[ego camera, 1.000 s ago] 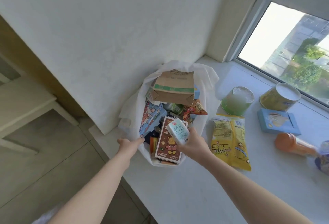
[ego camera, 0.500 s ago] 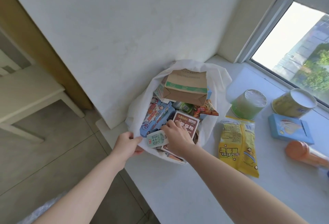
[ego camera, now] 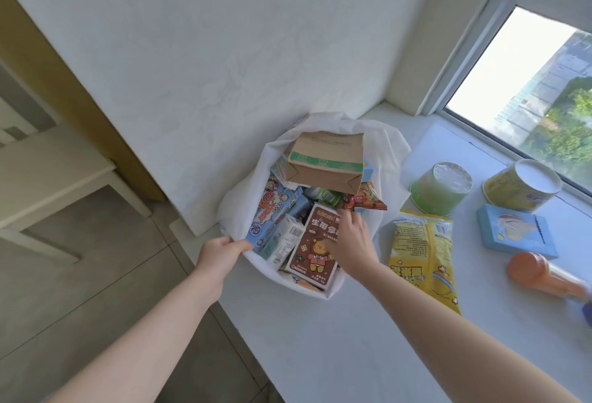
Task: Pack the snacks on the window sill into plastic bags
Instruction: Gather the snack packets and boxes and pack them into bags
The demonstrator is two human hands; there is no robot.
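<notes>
White thin plastic bag [ego camera: 389, 146] is pretty stuffed, with five snacks left out on the pale window sill [ego camera: 352, 338].

Head view: left hand [ego camera: 217, 250] pinches the bag's near-left rim to hold it open. Right hand [ego camera: 354, 239] hovers over the brown chick-print box [ego camera: 315, 242] inside, fingers loose and holding nothing. I'd guess the long yellow crinkly packet [ego camera: 423, 258] goes next: it lies just right of the bag, long axis running near-to-far, and the right hand is closer. Beyond it are one green foil-topped cup [ego camera: 440, 186], one yellow round tub [ego camera: 522, 189], one flat blue box [ego camera: 515, 231] and one orange plastic bottle-shaped thing [ego camera: 541, 274].
</notes>
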